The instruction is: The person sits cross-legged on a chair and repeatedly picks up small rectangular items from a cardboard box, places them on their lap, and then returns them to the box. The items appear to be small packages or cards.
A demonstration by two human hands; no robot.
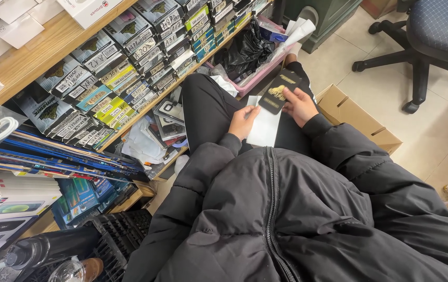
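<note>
I look down over my black puffer jacket at my lap. My right hand point(301, 106) grips a flat black package with a gold picture point(278, 92), held upright over my knees. My left hand point(242, 121) pinches the left edge of a white flat sleeve or card point(264, 127) that sits just under and behind the black package. Both hands are close together, above my black trousers.
A wooden shelf point(51, 39) on the left holds several rows of small boxed packages point(114, 83). A pink bin with a black bag point(247, 52) lies ahead. A cardboard box point(354, 117) stands at my right, an office chair point(433, 42) beyond on tiled floor.
</note>
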